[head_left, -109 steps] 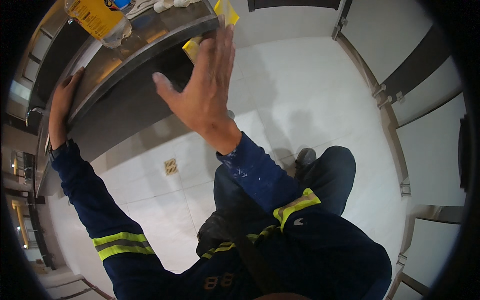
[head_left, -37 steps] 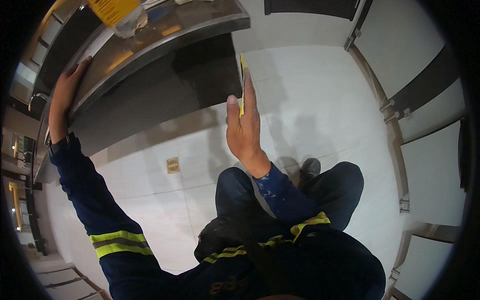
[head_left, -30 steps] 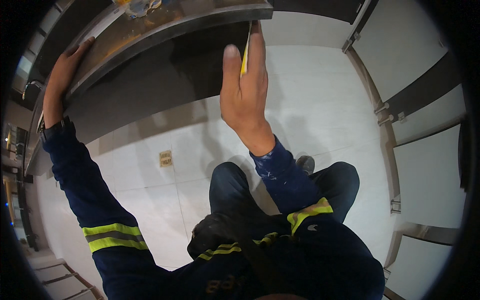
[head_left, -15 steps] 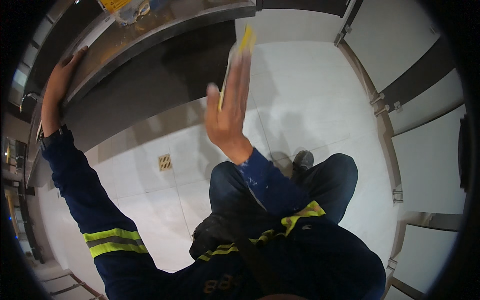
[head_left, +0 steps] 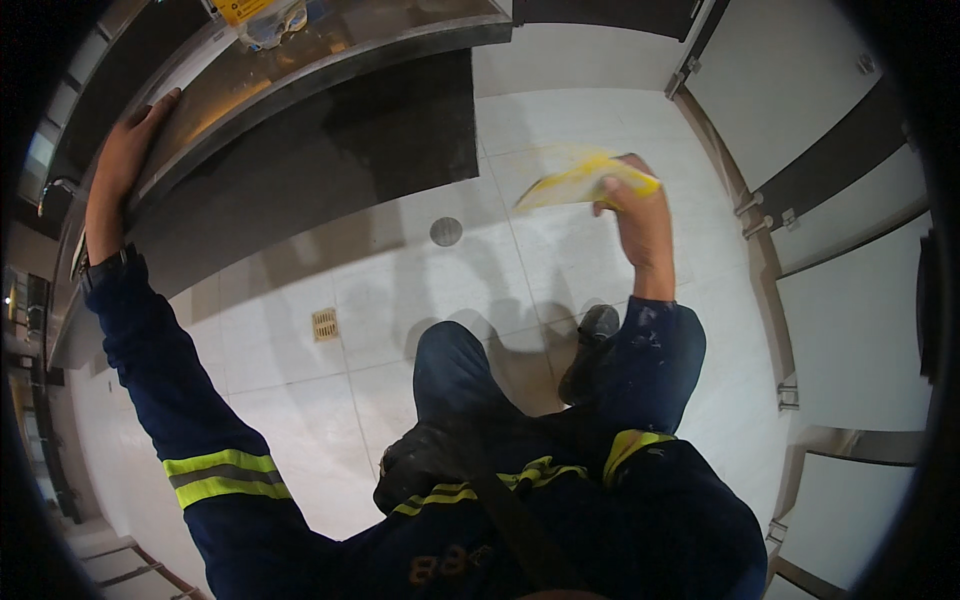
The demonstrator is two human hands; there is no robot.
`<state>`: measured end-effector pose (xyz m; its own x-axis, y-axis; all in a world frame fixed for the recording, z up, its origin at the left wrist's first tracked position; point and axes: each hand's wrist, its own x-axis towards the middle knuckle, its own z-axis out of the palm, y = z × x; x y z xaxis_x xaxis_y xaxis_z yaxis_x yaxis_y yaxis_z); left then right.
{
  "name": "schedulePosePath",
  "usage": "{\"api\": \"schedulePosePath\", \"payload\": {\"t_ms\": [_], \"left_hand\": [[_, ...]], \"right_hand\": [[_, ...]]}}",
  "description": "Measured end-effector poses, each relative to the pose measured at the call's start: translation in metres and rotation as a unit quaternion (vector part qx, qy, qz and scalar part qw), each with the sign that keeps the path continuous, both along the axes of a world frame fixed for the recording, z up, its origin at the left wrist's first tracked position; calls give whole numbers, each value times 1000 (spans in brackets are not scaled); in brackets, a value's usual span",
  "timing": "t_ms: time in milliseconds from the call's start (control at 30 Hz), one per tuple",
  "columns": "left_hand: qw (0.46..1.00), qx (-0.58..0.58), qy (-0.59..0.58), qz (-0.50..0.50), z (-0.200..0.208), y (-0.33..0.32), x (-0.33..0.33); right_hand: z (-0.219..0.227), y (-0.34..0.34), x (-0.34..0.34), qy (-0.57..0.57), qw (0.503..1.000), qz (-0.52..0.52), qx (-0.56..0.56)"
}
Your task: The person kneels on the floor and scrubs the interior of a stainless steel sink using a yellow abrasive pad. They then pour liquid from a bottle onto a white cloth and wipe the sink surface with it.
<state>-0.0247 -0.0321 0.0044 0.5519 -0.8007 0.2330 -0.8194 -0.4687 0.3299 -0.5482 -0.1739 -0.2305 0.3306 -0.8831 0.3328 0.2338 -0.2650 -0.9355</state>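
Beside the counter (head_left: 385, 54), the right hand (head_left: 640, 210) pinches a yellow sheet (head_left: 575, 184) — left hand (head_left: 124, 155) unclenched on the counter, arm outstretched.

I see the white floor (head_left: 290, 430) brightly lit, crossed by soft, overlapping shadows (head_left: 310, 255), while the dark panel (head_left: 300, 165) under the countertop (head_left: 235, 95) sinks into dimness. Warm glare streaks that countertop. On my feed, motion blur smears the yellow sheet (head_left: 580, 188) in the right hand (head_left: 643, 215); the pale partitions (head_left: 850, 340) bow toward the black fisheye rim.
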Motion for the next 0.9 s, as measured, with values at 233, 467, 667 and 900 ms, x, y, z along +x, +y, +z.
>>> {"api": "schedulePosePath", "payload": {"t_ms": [233, 467, 667, 900], "left_hand": [[1000, -18, 2, -9, -5, -4, -1], [999, -30, 2, 13, -4, 4, -7], [999, -28, 0, 21, -7, -2, 12], [1000, -3, 22, 2, -5, -3, 8]], "right_hand": [[9, -5, 97, 95, 992, 70, -38], [35, -16, 112, 119, 982, 31, -143], [106, -38, 129, 30, 967, 24, -252], [-8, -21, 118, 112, 991, 38, -67]]}}
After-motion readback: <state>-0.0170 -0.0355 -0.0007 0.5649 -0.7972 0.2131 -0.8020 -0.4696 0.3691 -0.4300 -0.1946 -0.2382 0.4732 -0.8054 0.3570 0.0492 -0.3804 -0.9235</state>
